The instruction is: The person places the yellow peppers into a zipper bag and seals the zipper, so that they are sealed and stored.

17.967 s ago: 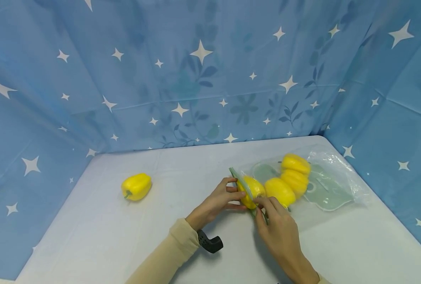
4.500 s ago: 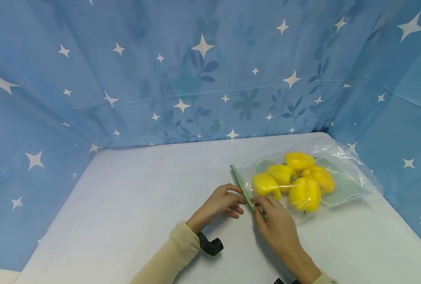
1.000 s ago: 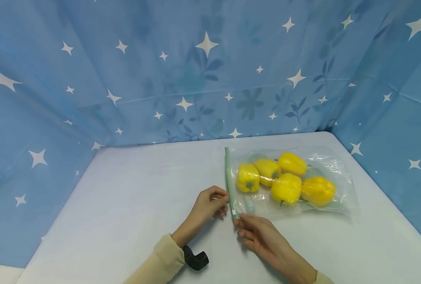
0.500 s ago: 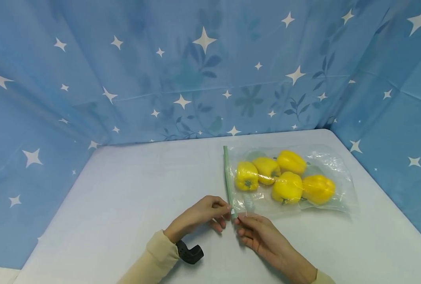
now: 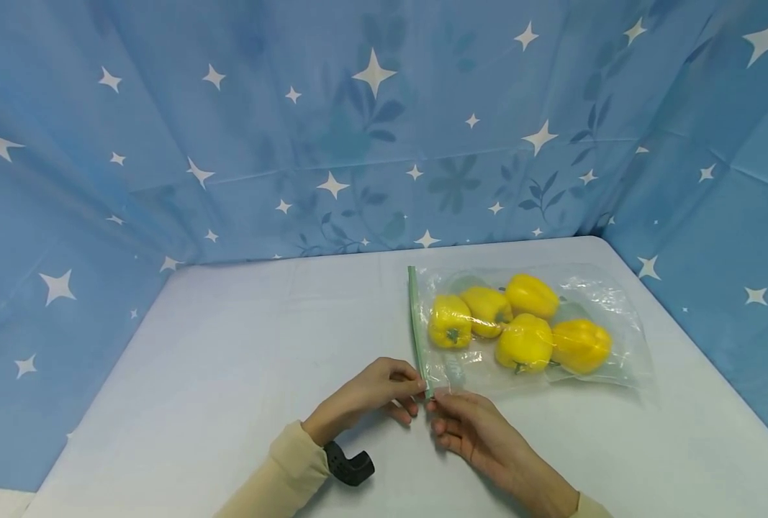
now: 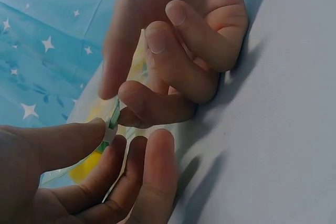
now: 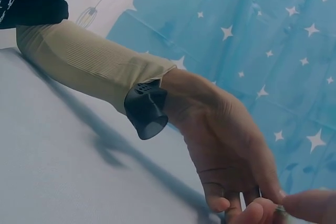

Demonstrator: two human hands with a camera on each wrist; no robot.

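A clear zip bag lies flat on the right of the table with several yellow bell peppers inside. Its green zip strip runs along the left edge. At the strip's near end, my left hand pinches the small white slider between thumb and forefinger. My right hand pinches the bag's near corner right beside it, its other fingers loosely bent. In the right wrist view the left hand reaches in from the upper left, and the pinched strip is mostly hidden by fingertips.
A white-covered table carries the bag. Blue star-patterned curtains enclose its back and sides. A black device sits on the left wrist below the cuff.
A lone pepper formerly at left is now in the bag, which lies flatter with its strip straight. In the last second my left hand came down the strip to the slider; the right barely moved.
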